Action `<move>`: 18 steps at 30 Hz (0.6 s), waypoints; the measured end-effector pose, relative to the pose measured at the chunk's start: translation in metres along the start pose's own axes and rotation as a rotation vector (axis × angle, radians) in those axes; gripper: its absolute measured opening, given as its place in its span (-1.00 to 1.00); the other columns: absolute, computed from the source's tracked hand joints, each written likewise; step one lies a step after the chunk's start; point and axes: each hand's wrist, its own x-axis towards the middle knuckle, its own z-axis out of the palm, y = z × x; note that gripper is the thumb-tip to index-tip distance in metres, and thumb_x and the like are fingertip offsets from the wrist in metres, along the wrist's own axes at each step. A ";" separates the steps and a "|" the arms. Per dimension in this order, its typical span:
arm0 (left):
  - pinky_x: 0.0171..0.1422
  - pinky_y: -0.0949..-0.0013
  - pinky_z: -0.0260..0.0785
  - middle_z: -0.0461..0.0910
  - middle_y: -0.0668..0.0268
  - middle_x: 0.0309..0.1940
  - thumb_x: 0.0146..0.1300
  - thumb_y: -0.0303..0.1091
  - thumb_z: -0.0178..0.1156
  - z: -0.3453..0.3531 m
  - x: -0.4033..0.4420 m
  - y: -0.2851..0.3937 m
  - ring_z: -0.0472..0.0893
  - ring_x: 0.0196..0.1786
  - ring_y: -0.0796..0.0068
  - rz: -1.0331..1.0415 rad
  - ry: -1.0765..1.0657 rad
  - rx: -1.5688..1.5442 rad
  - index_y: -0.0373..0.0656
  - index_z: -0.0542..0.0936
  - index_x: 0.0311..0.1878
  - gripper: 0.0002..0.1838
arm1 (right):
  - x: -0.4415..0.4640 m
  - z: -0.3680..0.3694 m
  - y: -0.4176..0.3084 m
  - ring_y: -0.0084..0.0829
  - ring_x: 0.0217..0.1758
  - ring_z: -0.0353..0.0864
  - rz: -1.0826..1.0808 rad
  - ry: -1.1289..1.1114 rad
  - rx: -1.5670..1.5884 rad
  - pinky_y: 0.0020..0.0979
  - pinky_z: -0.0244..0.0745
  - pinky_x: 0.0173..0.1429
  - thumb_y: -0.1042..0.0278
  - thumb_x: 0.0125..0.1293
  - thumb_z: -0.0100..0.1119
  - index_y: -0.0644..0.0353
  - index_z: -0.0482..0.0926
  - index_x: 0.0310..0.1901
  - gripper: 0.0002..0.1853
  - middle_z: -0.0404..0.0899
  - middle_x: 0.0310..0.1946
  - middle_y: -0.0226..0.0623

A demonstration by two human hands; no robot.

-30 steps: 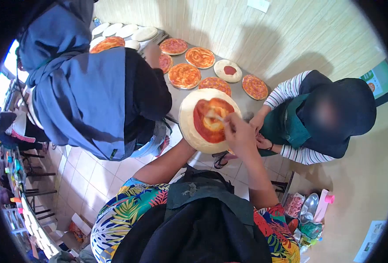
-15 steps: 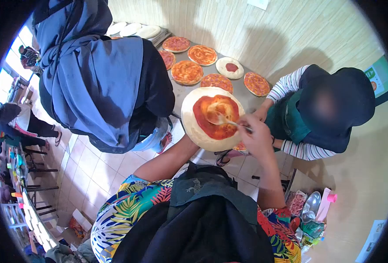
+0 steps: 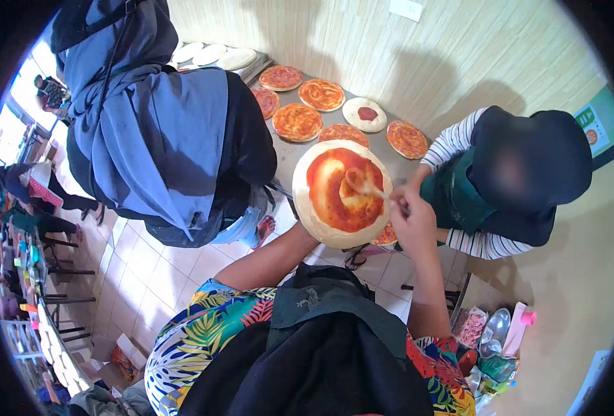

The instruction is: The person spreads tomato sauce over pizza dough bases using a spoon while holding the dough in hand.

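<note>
A round pizza base (image 3: 307, 208) is held up in front of me, with red tomato sauce (image 3: 352, 208) spread over its middle and a pale rim around it. My left forearm (image 3: 272, 256) runs beneath the base; the left hand supports it from below, its fingers hidden. My right hand (image 3: 415, 220) is closed around the handle of a spoon (image 3: 366, 186), whose bowl rests in the sauce. On the metal table (image 3: 290, 147) beyond lie several sauced pizza bases (image 3: 297, 123) and one base with only a small dab of sauce (image 3: 364, 114).
One person in a grey-blue head covering (image 3: 147, 139) stands close on the left. Another, in a dark cap and striped sleeves (image 3: 453, 142), works on the right. Plain bases (image 3: 237, 58) lie at the back. Containers (image 3: 494, 333) sit on a surface at lower right.
The spoon has moved right and slightly up through the sauce, spreading it wider. The base has shifted a little to the right and down.
</note>
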 end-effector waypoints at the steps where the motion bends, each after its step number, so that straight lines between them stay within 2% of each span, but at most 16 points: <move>1: 0.46 -0.01 0.33 0.41 0.10 0.36 0.46 -0.01 0.06 -0.001 0.000 0.001 0.46 0.35 0.12 0.008 0.001 0.001 -0.09 0.34 0.42 -0.42 | -0.005 0.004 0.005 -0.28 -0.39 0.69 -0.002 -0.041 0.114 -0.29 0.52 -0.30 0.41 0.31 0.17 0.16 0.55 -0.18 -0.91 0.61 -0.46 -0.18; 2: 0.47 -0.01 0.32 0.41 0.10 0.36 0.46 0.00 0.06 -0.005 -0.001 0.003 0.46 0.36 0.12 0.009 -0.007 0.041 -0.09 0.34 0.42 -0.42 | -0.003 0.007 0.000 -0.28 -0.39 0.69 0.000 -0.043 0.117 -0.29 0.52 -0.30 0.41 0.31 0.17 0.16 0.55 -0.18 -0.91 0.61 -0.46 -0.18; 4: 0.47 -0.01 0.32 0.40 0.11 0.37 0.46 0.01 0.05 -0.005 0.000 0.000 0.45 0.36 0.12 -0.002 -0.017 0.080 -0.08 0.34 0.42 -0.42 | 0.001 0.019 -0.018 -0.32 -0.39 0.69 -0.138 0.014 0.212 -0.31 0.51 -0.30 0.42 0.32 0.16 0.18 0.54 -0.19 -0.92 0.61 -0.45 -0.18; 6: 0.47 -0.01 0.32 0.39 0.11 0.38 0.47 0.02 0.03 0.005 0.002 -0.007 0.46 0.35 0.12 -0.016 -0.027 -0.079 -0.07 0.32 0.44 -0.41 | 0.019 0.026 -0.017 -0.26 -0.38 0.70 -0.098 0.004 0.225 -0.28 0.51 -0.28 0.42 0.33 0.15 0.19 0.53 -0.18 -0.92 0.61 -0.45 -0.17; 8: 0.47 -0.01 0.33 0.38 0.11 0.39 0.49 0.03 -0.01 0.005 0.003 -0.008 0.47 0.36 0.11 -0.031 -0.044 -0.110 -0.06 0.30 0.46 -0.41 | 0.033 0.030 -0.012 -0.22 -0.38 0.69 -0.215 0.194 0.121 -0.28 0.52 -0.27 0.43 0.34 0.14 0.19 0.51 -0.17 -0.91 0.61 -0.45 -0.16; 9: 0.46 -0.01 0.35 0.38 0.11 0.40 0.50 0.03 -0.02 0.001 0.004 -0.006 0.47 0.36 0.11 0.002 -0.012 -0.053 -0.06 0.29 0.46 -0.41 | 0.033 0.023 -0.007 -0.26 -0.30 0.72 -0.154 0.161 0.044 -0.32 0.56 -0.21 0.54 0.31 0.15 0.29 0.53 -0.11 -0.87 0.66 -0.35 -0.12; 10: 0.45 -0.01 0.36 0.38 0.12 0.40 0.51 0.03 -0.03 -0.002 0.005 -0.003 0.46 0.36 0.11 0.038 0.019 0.003 -0.06 0.28 0.46 -0.41 | 0.029 0.017 -0.002 -0.26 -0.30 0.72 -0.155 0.168 0.045 -0.32 0.56 -0.21 0.54 0.31 0.15 0.29 0.53 -0.11 -0.87 0.66 -0.35 -0.12; 12: 0.44 -0.01 0.38 0.38 0.10 0.39 0.51 0.03 -0.03 0.006 0.008 0.003 0.45 0.38 0.11 0.043 -0.009 0.000 -0.07 0.27 0.46 -0.42 | 0.017 0.006 0.001 -0.32 -0.29 0.72 0.046 0.140 0.024 -0.35 0.57 -0.18 0.53 0.31 0.17 0.28 0.54 -0.13 -0.88 0.65 -0.35 -0.15; 13: 0.44 -0.02 0.38 0.38 0.09 0.39 0.50 0.02 -0.02 0.011 0.012 0.005 0.45 0.38 0.11 0.029 -0.030 0.008 -0.07 0.28 0.46 -0.41 | 0.013 -0.004 -0.005 -0.38 -0.27 0.72 0.177 0.008 0.015 -0.38 0.59 -0.15 0.52 0.31 0.18 0.28 0.54 -0.14 -0.88 0.65 -0.34 -0.17; 14: 0.44 -0.02 0.38 0.38 0.08 0.39 0.50 0.02 -0.01 0.015 0.014 0.006 0.45 0.38 0.11 0.012 -0.050 0.014 -0.08 0.28 0.46 -0.41 | 0.015 -0.002 -0.005 -0.38 -0.27 0.72 0.178 0.013 0.012 -0.38 0.59 -0.15 0.52 0.31 0.18 0.28 0.54 -0.14 -0.88 0.65 -0.34 -0.17; 16: 0.44 -0.02 0.38 0.37 0.06 0.39 0.50 0.01 -0.01 0.020 0.020 0.006 0.46 0.37 0.11 -0.041 -0.030 -0.039 -0.10 0.27 0.46 -0.41 | 0.016 0.011 -0.008 -0.44 -0.26 0.72 -0.042 0.061 0.192 -0.40 0.59 -0.13 0.51 0.32 0.18 0.29 0.55 -0.14 -0.89 0.64 -0.36 -0.19; 18: 0.44 -0.03 0.38 0.36 0.06 0.39 0.51 0.02 -0.04 0.022 0.027 0.002 0.45 0.37 0.09 -0.032 -0.092 -0.027 -0.10 0.27 0.46 -0.41 | 0.034 0.013 -0.012 -0.43 -0.25 0.72 -0.074 0.090 0.265 -0.40 0.60 -0.12 0.51 0.33 0.18 0.29 0.56 -0.14 -0.89 0.65 -0.36 -0.19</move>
